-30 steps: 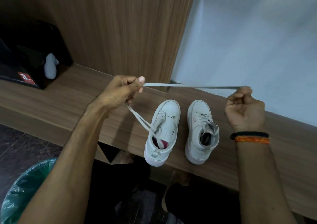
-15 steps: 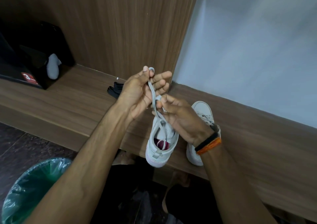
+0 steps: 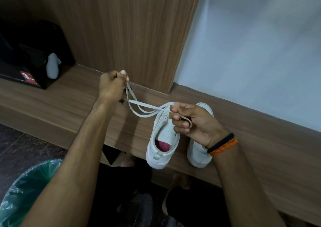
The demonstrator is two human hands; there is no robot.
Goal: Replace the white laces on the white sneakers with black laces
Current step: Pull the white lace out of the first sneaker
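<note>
The left hand (image 3: 111, 86) and the right hand (image 3: 189, 122) both pinch the white lace (image 3: 144, 107), which looks soft and light, best held near its ends

Left hand (image 3: 111, 86) and right hand (image 3: 192, 122) pinching white lace (image 3: 139, 106), above two sneakers (image 3: 162, 140) on wooden ledge (image 3: 69, 94)

The two sneakers (image 3: 163, 140) are off-white, the nearer one showing a magenta-pink insole (image 3: 162, 145). The lace (image 3: 144, 109) held between the hands is pale grey-white. The worktop (image 3: 69, 101) and the panel (image 3: 121, 27) behind it are brown with a streaked wood grain; the wall (image 3: 251, 44) is pale bluish-white. A black band (image 3: 221, 142) and an orange patterned band (image 3: 225, 147) circle the right wrist. The bin liner (image 3: 26, 188) is translucent green, and the box (image 3: 33, 53) is black with a red label.
</note>
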